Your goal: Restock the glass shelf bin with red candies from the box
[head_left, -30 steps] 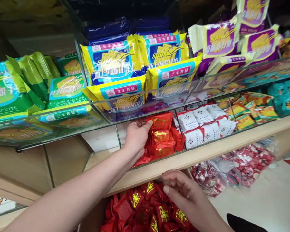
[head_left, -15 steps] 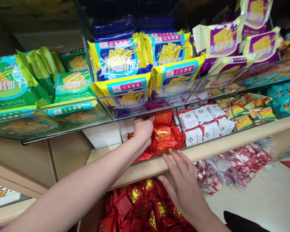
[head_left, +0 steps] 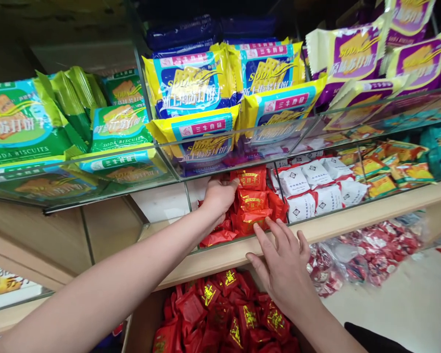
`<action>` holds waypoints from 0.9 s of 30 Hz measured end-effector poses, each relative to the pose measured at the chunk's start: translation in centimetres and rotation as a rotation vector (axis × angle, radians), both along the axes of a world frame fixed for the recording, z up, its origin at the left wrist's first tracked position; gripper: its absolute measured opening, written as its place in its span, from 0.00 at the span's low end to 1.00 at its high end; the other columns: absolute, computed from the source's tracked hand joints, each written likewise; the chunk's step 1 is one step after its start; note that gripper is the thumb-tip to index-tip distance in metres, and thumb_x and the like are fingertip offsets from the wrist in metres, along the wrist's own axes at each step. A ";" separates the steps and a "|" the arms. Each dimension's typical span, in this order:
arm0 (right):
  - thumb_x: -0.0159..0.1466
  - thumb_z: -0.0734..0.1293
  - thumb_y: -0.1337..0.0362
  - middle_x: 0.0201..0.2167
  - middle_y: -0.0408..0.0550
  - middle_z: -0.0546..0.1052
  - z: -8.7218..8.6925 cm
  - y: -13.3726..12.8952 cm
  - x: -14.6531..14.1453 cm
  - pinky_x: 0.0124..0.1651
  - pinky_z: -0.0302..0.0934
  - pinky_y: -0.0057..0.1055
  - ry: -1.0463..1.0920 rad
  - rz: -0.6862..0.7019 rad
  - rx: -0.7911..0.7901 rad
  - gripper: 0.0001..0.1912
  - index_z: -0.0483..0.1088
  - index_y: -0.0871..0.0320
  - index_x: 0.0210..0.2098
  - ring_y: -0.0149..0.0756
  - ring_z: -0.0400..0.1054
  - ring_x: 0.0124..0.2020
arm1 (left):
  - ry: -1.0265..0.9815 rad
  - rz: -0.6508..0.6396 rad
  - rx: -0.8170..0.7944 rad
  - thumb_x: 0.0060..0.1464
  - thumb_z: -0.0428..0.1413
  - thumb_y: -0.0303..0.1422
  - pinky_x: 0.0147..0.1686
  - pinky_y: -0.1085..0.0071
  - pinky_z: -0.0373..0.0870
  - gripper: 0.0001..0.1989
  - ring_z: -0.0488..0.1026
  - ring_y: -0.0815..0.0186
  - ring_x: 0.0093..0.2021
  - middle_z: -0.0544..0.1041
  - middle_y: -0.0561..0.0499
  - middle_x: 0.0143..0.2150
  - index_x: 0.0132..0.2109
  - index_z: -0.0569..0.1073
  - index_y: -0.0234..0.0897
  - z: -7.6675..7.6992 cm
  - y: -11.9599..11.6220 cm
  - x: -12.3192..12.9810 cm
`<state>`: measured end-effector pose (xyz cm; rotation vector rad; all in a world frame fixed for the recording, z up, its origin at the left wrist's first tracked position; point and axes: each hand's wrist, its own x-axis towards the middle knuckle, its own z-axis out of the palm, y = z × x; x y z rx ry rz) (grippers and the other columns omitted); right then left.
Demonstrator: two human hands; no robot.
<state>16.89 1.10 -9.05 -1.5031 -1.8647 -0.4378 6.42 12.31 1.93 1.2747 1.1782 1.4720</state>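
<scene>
My left hand [head_left: 218, 200] reaches into the lower shelf compartment, its fingers bent at the left edge of a red packet [head_left: 250, 177] at the back of a red stack. Its thumb and fingertips press on that packet; the lower fingers are partly hidden. In front lie more red packets [head_left: 253, 202], some flat at the lower left. My right hand [head_left: 284, 257] has its fingers spread over the wooden shelf edge [head_left: 216, 257], fingertips by the front red packets, holding nothing.
White packets [head_left: 303, 206] sit to the right behind a clear divider. Above, a glass-fronted shelf holds yellow-blue biscuit packs [head_left: 191, 83], green packs [head_left: 14, 117] and purple packs [head_left: 356, 51]. Below is a box of dark red packets [head_left: 220, 314]. Bagged red sweets [head_left: 378, 250] lie at lower right.
The view has shifted slightly, so the shelves appear farther right. The back red packet now shows more of its face and tilts forward at my left fingers. My right hand stays at the shelf edge.
</scene>
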 end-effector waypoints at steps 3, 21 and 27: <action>0.62 0.58 0.58 0.56 0.57 0.62 -0.2 -0.1 0.0 0.55 0.43 0.54 0.001 -0.012 0.000 0.22 0.57 0.54 0.55 0.49 0.50 0.58 | 0.062 0.042 0.038 0.43 0.59 0.26 0.31 0.73 0.61 0.07 0.66 0.70 0.26 0.68 0.56 0.23 0.28 0.66 0.36 -0.1 -0.6 -0.3; 0.62 0.58 0.57 0.55 0.58 0.62 -0.1 0.3 -0.3 0.54 0.44 0.53 -0.008 -0.045 0.020 0.23 0.57 0.56 0.56 0.51 0.51 0.57 | 0.295 -0.045 -0.008 0.41 0.60 0.26 0.26 0.75 0.58 0.13 0.60 0.74 0.22 0.63 0.60 0.23 0.30 0.62 0.37 -1.2 -1.0 -0.9; 0.62 0.58 0.58 0.55 0.57 0.63 -0.1 0.2 -0.1 0.54 0.44 0.51 -0.012 -0.051 0.013 0.23 0.58 0.57 0.55 0.50 0.52 0.57 | 0.612 -0.097 0.308 0.45 0.58 0.27 0.30 0.74 0.60 0.07 0.63 0.70 0.28 0.65 0.56 0.27 0.32 0.65 0.36 -0.9 -1.4 -2.0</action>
